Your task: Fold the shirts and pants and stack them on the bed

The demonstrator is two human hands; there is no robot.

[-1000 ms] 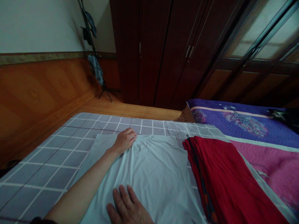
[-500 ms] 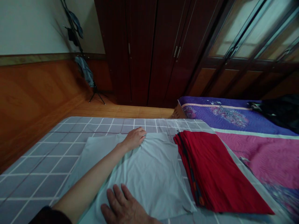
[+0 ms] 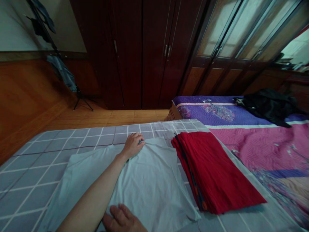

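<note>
- Pale blue shirt is kept spread flat on the grey checked bedsheet, held in place by both hands.
- Left hand is curled on the far edge; whether cloth is gripped cannot be told.
- Right hand is laid open on the near part, nothing grasped.

Dim indoor light, flat and soft; palest on the glass door panels, upper right. Dark wardrobe sinks into shadow. Wide-angle bowing toward the edges; little blur.
</note>
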